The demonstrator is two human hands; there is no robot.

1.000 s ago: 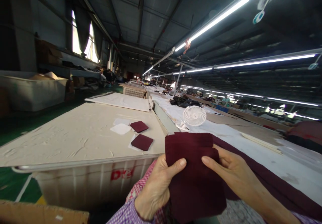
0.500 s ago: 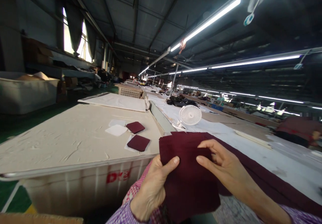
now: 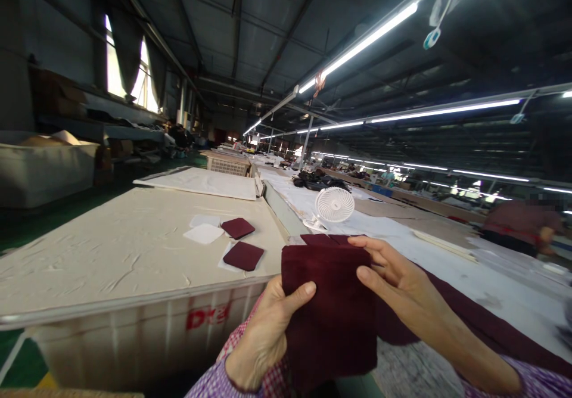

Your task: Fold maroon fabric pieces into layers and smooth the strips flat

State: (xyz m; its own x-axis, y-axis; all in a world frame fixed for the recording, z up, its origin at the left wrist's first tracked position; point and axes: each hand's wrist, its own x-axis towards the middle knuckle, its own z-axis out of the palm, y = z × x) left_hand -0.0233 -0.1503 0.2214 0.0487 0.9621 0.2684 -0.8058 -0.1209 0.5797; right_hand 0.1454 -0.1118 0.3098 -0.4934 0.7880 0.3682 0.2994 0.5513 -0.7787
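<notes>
A maroon fabric piece (image 3: 330, 314), roughly rectangular, hangs upright in front of me. My left hand (image 3: 272, 320) grips its left edge, thumb on the front and the other fingers hidden behind. At the upper right corner is my right hand (image 3: 397, 285), its thumb and index finger apart, the fingertips beside or lightly touching the fabric's edge. Behind the held piece, more maroon fabric (image 3: 473, 314) stretches along the table to the right.
On the cream board (image 3: 156, 225) over a bin (image 3: 134, 338) lie two small maroon patches (image 3: 243, 256) and white patches (image 3: 204, 233). A white fan (image 3: 334, 205) stands on the long white table (image 3: 429, 255). A person (image 3: 521, 225) bends at the far right.
My right hand has moved from the front of the maroon fabric piece to its upper right edge. The piece's front now lies flatter, and my left hand keeps its grip.
</notes>
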